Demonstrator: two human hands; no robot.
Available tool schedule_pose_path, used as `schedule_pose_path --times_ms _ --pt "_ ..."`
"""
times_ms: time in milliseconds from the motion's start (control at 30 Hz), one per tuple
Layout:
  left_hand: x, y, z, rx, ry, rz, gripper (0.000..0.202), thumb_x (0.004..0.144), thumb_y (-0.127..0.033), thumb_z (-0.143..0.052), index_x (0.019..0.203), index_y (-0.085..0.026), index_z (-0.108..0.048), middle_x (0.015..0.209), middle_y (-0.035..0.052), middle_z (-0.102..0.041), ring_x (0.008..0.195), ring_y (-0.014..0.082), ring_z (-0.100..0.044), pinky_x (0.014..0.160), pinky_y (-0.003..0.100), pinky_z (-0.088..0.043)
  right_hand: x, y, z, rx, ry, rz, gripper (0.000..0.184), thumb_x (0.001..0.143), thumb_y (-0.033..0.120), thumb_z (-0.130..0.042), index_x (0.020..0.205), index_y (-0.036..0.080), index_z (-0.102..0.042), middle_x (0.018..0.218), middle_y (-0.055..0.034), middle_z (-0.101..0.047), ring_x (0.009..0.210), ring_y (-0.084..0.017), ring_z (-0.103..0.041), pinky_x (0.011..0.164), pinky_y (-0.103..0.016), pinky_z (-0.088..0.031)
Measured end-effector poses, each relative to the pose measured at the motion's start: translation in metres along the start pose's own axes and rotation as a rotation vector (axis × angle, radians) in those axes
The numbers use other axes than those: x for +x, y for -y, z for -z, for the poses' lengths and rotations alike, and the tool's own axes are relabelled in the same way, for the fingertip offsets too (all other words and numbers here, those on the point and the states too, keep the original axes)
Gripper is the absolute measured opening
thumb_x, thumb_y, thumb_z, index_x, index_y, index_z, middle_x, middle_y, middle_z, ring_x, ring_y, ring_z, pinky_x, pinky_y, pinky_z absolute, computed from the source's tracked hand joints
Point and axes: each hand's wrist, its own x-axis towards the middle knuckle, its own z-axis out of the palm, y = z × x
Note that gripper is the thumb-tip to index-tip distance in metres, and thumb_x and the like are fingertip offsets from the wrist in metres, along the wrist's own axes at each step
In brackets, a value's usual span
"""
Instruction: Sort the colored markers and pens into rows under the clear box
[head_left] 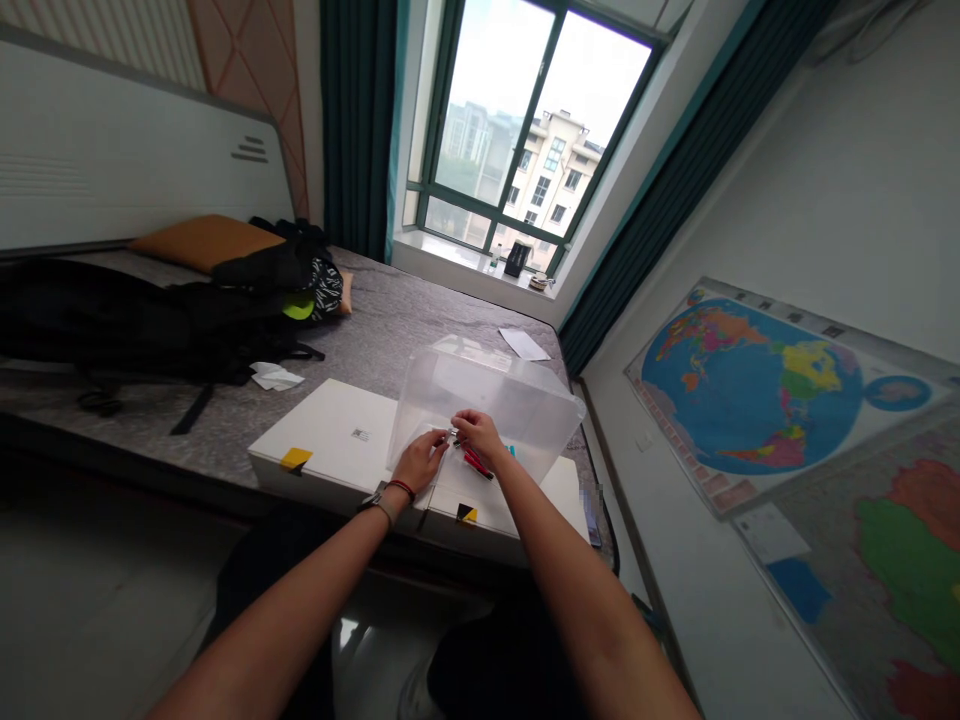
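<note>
My left hand, with a watch and a red band at the wrist, is closed in a pinch over the white boxes. Close against its fingertips, my right hand is pinched too. Between them shows a small silvery piece, too small to name. Just below the right hand lies a red-handled tool, partly covered. A clear plastic bin rests on its side behind both hands, its opening facing me. A bit of teal shows beside my right forearm.
Two white boxes stand side by side at the bed's edge. Black bags and an orange cushion lie left. A crumpled tissue and a white sheet lie on the mattress. A wall with maps rises right.
</note>
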Motion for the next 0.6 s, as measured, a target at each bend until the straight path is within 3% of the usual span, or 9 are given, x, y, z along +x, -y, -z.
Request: schedule_pose_path --times_ms 433,533,600 --pt "0.001 -0.004 0.003 -0.014 0.0 0.028 0.027 0.093 -0.034 -0.047 0.114 -0.022 -0.058 0.096 0.005 -0.069 0.089 0.0198 -0.065 0.082 0.034 -0.051 -0.004 -0.019 0.002 -0.009 -0.049 0.0 0.027 0.069 0.034 -0.06 0.09 0.017 -0.061 0.06 0.0043 -0.056 0.049 -0.009 -0.049 0.044 -0.018 -0.035" --pt "0.001 -0.002 0.001 -0.002 -0.009 0.021 0.027 0.093 -0.033 -0.046 0.114 -0.022 -0.058 0.097 0.0054 -0.068 0.09 0.02 -0.065 0.083 0.035 -0.051 -0.001 -0.015 0.013 -0.174 -0.152 0.037 0.028 0.074 0.031 -0.053 0.096 0.017 -0.061 0.074 0.0005 -0.064 0.052 -0.01 -0.052 0.048 -0.02 -0.04" --pt "0.0 0.0 0.0 0.001 -0.015 0.022 0.028 0.093 -0.033 -0.045 0.116 -0.022 -0.058 0.099 0.0059 -0.068 0.092 0.0202 -0.065 0.085 0.035 -0.051 -0.001 -0.012 0.02 -0.43 -0.185 0.077 0.023 0.075 0.026 -0.052 0.093 0.017 -0.064 0.083 -0.0021 -0.068 0.062 -0.012 -0.057 0.059 -0.022 -0.045"
